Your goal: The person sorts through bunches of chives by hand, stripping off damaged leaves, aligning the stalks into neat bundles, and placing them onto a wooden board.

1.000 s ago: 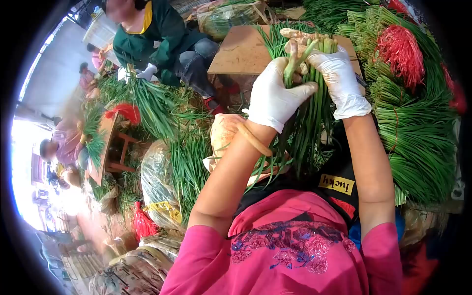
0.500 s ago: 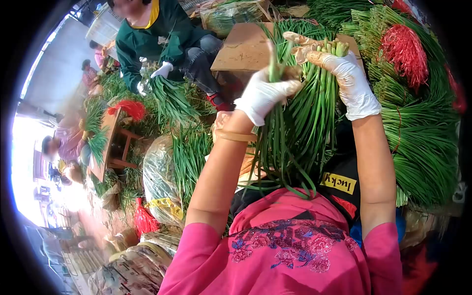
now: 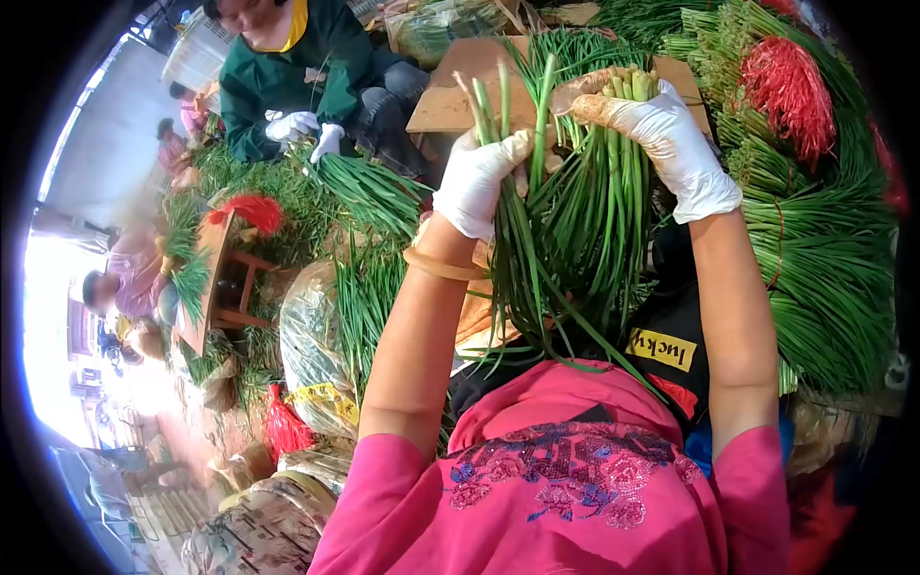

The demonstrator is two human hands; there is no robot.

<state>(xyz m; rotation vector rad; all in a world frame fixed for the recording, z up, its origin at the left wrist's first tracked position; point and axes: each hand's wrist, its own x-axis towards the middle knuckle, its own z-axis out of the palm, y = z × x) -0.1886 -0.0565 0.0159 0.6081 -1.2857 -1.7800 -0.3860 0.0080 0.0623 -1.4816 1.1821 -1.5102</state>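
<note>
My left hand (image 3: 479,177), in a white glove, is closed round a few green stalks (image 3: 518,240), their pale ends sticking up above the fingers and their leaves hanging down. Stained at the fingertips, my gloved right hand (image 3: 661,129) grips a thicker bunch of green stalks (image 3: 609,211) just below the cut ends. The two bunches hang side by side over my lap, their leaves partly overlapping. Behind them, more long leaves (image 3: 565,53) lie on a wooden board (image 3: 460,91).
Tied green bundles (image 3: 815,287) are piled at the right, with red ties (image 3: 788,91) on top. A person in a dark green top (image 3: 287,81) sits at the upper left holding leaves. A plastic-wrapped bundle (image 3: 311,331) stands left of my arm.
My left hand has moved slightly left and down, and its stalks now stand apart from the right bunch. The other person's hands and leaves have shifted right and up.
</note>
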